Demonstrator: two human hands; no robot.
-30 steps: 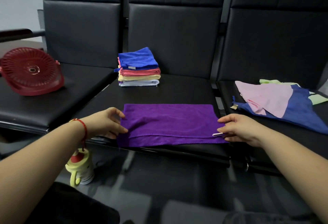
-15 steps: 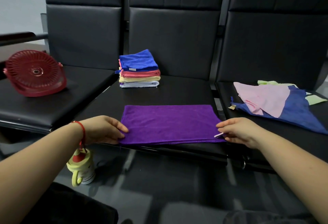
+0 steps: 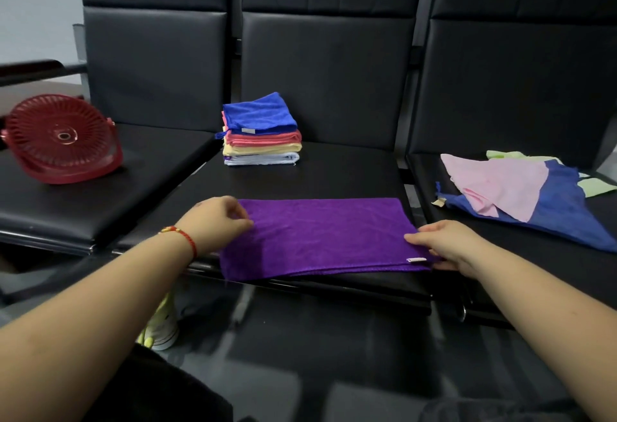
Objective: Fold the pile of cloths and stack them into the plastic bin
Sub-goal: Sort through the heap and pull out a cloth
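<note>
Since the earlier frame the left hand [image 3: 215,221] has slid up the short left edge of the purple cloth [image 3: 320,238] toward its far corner, fingers curled and pinching the fabric there. At the near right corner the right hand [image 3: 444,244] pinches the cloth beside its white tag. Half-folded, the cloth lies on the middle seat [image 3: 334,174], long axis left to right between both hands, so the next fold likely runs end to end
</note>
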